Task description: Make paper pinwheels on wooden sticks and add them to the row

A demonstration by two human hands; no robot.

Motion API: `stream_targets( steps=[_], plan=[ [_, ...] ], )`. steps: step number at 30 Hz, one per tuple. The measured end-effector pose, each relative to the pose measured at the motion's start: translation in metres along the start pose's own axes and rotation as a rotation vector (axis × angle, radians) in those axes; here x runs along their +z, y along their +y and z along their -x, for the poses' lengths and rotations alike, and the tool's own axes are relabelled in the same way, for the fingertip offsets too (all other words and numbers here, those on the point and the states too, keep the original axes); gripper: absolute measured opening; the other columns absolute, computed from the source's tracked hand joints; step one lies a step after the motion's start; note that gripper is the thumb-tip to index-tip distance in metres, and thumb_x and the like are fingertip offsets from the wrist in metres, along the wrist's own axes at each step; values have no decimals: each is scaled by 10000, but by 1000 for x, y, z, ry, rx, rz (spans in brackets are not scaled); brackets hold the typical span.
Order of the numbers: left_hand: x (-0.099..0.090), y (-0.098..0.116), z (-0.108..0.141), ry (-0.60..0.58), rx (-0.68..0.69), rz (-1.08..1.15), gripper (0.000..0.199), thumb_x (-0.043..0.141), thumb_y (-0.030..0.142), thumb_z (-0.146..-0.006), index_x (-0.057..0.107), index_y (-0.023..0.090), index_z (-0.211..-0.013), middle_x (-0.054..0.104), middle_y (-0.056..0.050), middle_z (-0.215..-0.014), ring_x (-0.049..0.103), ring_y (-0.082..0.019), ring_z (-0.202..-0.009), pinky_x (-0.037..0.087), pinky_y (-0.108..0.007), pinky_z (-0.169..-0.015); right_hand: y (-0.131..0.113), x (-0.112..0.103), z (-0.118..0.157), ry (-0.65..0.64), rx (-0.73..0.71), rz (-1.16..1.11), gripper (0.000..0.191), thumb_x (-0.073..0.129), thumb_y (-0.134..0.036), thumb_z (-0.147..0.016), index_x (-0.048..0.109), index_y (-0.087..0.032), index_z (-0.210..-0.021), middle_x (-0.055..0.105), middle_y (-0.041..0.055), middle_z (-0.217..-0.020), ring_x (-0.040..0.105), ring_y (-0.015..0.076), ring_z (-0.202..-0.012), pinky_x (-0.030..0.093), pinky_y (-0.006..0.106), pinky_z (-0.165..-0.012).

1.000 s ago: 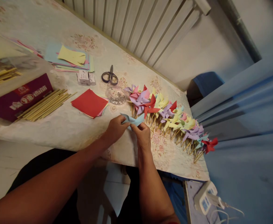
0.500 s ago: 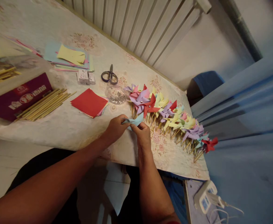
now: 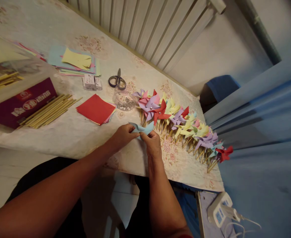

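Note:
A light blue paper [image 3: 145, 129] with raised, curved corners is held between both hands above the table's front part. My left hand [image 3: 124, 135] pinches its left side, and my right hand [image 3: 152, 140] grips its lower right side, thumb on the paper. Just beyond my right hand, finished paper pinwheels [image 3: 159, 112] on sticks lie in a long row. A stack of red paper squares [image 3: 95, 109] lies to the left of my hands. Behind the hands is a clear dish of small metal pieces [image 3: 124, 101].
Scissors [image 3: 118, 80], two small boxes [image 3: 92, 82] and coloured paper sheets [image 3: 73, 61] lie farther back. Wooden sticks [image 3: 49, 110] stick out of a purple-labelled bag [image 3: 23, 102] at left. A power strip [image 3: 219, 210] is at lower right, beside a blue curtain [image 3: 264, 158].
The left part of the blue paper has opened out and shows more to the left. My left hand has shifted slightly; the paper stays in both hands.

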State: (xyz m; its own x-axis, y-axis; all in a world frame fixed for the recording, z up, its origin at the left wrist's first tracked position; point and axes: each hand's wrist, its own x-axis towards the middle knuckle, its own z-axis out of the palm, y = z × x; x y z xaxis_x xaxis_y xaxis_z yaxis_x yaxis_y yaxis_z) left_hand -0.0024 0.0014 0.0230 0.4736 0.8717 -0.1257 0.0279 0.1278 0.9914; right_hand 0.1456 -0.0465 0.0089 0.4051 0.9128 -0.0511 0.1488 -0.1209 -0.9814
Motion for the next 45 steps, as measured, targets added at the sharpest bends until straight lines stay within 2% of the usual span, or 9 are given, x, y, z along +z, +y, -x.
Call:
stream_targets(
  steps=[7,15,21,28,31,34,37,41,45],
  plan=[
    [-4,-4,-1,8,-46,90,319,632,401,-666,649,157,-871,648,1,-806,561,-166,-743,427,-275,-677,-7,0,3,-122,23,-127,185,738,-340,-666,716,-180,-757,654,-39,-666,516,110,-605,415,231,-602],
    [-4,-3,-2,66,-100,288,290,667,343,-636,632,159,-857,644,15,-777,586,-165,-738,434,-276,-701,-3,-4,2,-133,84,-279,251,774,-397,-679,744,-186,-813,688,-24,-705,549,120,-628,439,243,-651],
    [-3,-2,-2,23,-88,334,281,671,312,-629,649,164,-867,682,7,-821,604,-171,-765,443,-277,-719,-3,-3,3,-146,70,-288,207,779,-378,-685,724,-191,-754,665,-37,-679,524,109,-612,419,232,-632],
    [-2,1,-4,9,-135,307,251,679,296,-590,660,159,-799,674,10,-737,569,-151,-665,427,-272,-655,-3,-7,2,-143,67,-278,268,780,-423,-675,711,-189,-786,671,-20,-699,546,120,-619,434,249,-632],
    [-4,0,-5,-22,-120,302,233,669,296,-602,661,163,-793,692,-8,-758,599,-172,-707,446,-288,-687,-4,-12,-1,-86,23,-276,321,756,-451,-712,702,-196,-899,680,-6,-735,581,131,-638,471,269,-658],
    [-6,-2,-6,-36,-114,272,239,659,295,-622,670,164,-822,698,-15,-774,617,-184,-737,457,-300,-715,-8,-17,-1,-25,-87,-245,366,726,-431,-755,672,-223,-1052,683,-2,-788,588,131,-639,492,283,-663],
    [-8,-2,-5,-31,-98,233,256,647,301,-633,675,166,-848,708,-25,-822,630,-198,-789,465,-303,-738,-12,-20,2,17,-195,-167,350,682,-415,-805,653,-247,-1111,667,-1,-809,579,134,-638,502,294,-665],
    [-10,-1,-4,-43,-78,219,246,630,283,-630,678,158,-837,711,-22,-838,634,-204,-817,469,-304,-764,-15,-20,9,-36,-291,-12,306,611,-406,-877,668,-261,-1141,651,11,-845,597,145,-658,513,310,-685],
    [-13,-1,-4,-58,-54,148,231,624,281,-624,680,153,-807,689,0,-777,621,-197,-794,467,-290,-738,-18,-20,13,-114,-360,158,248,565,-311,-912,689,-264,-1122,646,6,-816,618,154,-674,504,318,-713]
  ],
)
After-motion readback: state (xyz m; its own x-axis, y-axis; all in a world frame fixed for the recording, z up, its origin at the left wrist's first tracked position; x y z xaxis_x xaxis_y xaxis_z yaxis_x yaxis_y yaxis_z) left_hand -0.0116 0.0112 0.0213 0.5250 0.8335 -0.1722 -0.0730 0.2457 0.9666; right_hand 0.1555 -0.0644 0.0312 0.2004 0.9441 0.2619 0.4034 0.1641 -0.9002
